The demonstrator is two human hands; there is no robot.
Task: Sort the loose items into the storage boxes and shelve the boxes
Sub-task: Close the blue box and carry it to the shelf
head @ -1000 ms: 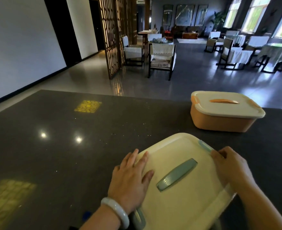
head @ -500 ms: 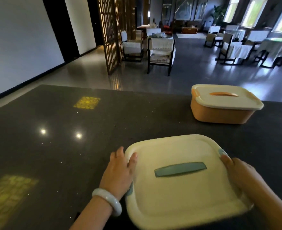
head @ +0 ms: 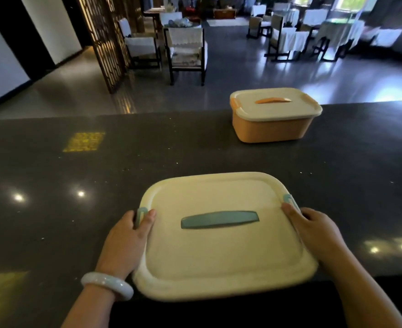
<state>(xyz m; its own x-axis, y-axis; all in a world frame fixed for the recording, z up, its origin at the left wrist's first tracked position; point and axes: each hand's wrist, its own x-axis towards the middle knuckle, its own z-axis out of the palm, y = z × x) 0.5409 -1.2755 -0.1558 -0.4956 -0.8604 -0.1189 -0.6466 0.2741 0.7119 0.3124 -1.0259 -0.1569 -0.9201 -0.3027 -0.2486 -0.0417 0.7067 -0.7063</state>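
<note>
A person's left hand (head: 126, 237) and right hand (head: 313, 230) clasp opposite short ends of a cream-lidded plastic storage box with a teal handle (head: 219, 235), thumbs over its teal side clips, at the near edge of the dark speckled stone counter (head: 100, 176). The box overhangs that edge, so a loosened clasp could drop it. Well beyond it stands an orange lidded plastic box (head: 273, 114); behind are wooden chairs (head: 185, 53) and a lattice screen (head: 105, 41), none blocking

txt: none legible | labels/brands/nos.: none | boxes' lids (head: 219, 245): plain
</note>
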